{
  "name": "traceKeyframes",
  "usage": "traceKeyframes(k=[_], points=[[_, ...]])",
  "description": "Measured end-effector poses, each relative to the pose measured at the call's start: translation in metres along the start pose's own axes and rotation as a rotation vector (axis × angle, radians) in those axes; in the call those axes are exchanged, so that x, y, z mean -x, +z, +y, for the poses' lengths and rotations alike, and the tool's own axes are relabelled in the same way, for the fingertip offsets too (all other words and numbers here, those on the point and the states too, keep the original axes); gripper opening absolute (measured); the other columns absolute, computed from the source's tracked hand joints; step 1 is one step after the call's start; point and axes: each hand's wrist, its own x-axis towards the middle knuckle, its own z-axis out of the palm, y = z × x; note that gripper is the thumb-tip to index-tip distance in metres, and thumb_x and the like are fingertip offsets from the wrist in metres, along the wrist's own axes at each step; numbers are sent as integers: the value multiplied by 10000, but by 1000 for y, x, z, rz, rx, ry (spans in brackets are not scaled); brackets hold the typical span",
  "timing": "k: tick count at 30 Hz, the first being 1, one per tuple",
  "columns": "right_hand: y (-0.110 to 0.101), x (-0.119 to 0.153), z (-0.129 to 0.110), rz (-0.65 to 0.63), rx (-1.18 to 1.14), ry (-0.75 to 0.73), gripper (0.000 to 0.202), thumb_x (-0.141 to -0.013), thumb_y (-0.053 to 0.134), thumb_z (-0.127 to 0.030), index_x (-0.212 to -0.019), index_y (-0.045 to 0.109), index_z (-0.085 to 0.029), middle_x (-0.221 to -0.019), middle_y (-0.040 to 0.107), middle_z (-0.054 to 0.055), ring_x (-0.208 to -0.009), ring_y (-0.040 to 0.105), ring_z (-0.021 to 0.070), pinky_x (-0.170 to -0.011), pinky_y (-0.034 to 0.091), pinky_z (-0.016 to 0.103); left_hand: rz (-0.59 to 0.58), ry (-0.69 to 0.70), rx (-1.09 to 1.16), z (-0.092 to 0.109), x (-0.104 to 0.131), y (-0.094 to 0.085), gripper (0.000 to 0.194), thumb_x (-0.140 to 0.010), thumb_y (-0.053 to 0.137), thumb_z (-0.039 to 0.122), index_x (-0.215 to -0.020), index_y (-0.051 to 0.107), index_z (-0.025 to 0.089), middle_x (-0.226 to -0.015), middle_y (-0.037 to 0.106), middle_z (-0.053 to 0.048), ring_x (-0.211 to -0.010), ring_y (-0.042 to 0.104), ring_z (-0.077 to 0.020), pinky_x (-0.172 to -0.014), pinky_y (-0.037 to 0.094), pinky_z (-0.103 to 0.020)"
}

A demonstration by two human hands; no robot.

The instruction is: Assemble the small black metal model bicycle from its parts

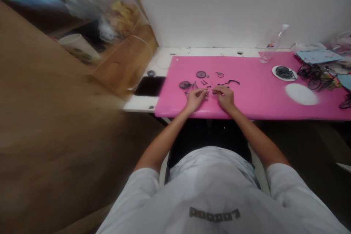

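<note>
My left hand [196, 100] is closed in a pinch just above the pink mat [252, 97]. Facing it, a short gap away, my right hand [226, 98] is also pinched, with a tiny dark bit at its fingertips. What either hand holds is too small to name. Around them lie dark miniature bicycle parts: a spoked wheel [201, 74], a wheel with part of a frame [185, 85], a small ring-shaped part [220, 75] and a curved black piece [234, 82]. Several tiny black pieces [203, 82] are scattered beyond my fingers.
A black phone-like slab [149, 86] lies at the left table end. On the right stand a clear bottle-like container [264, 58], a plate of dark wheels [293, 74], a white disc [301, 94] and a heap of small dark bicycles [315, 76]. A white wall [219, 11] rises behind.
</note>
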Motion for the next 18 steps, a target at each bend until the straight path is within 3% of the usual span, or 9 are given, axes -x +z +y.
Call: traceKeyframes(k=[4,8,13,18], points=[[0,0,-2,9,-29,-18,297,-971,614,-134,-982,869,-284,-969,834,30,-927,774,221,-933,645,414,-6,-10,22,5,0,1,352,-992,803,452,-1105,810,118,-1058,853,-150,-728,788,-166,-712,651,-300],[0,-1,-6,20,11,-6,199,-1018,665,-254,-1019,862,-277,-1023,830,59,-978,759,245,-950,639,430,-8,-32,10,11,0,3,325,-1013,780,450,-1055,785,128,-1025,845,-129,-681,754,-144,-666,621,-270],[-2,-4,-7,-6,80,-68,321,-1096,566,-366,-1271,826,-297,-1067,777,87,-1024,714,271,-989,617,481,-22,-42,14,12,-1,4,341,-1028,756,478,-1031,757,137,-972,822,-101,-656,733,-135,-635,593,-255],[1,-1,-7,-71,194,-145,344,-1104,504,-341,-1251,808,-279,-1072,680,108,-1071,663,290,-985,601,486,-65,-5,25,7,-1,2,354,-1029,751,496,-1013,749,142,-926,811,-89,-648,729,-139,-650,595,-268]])
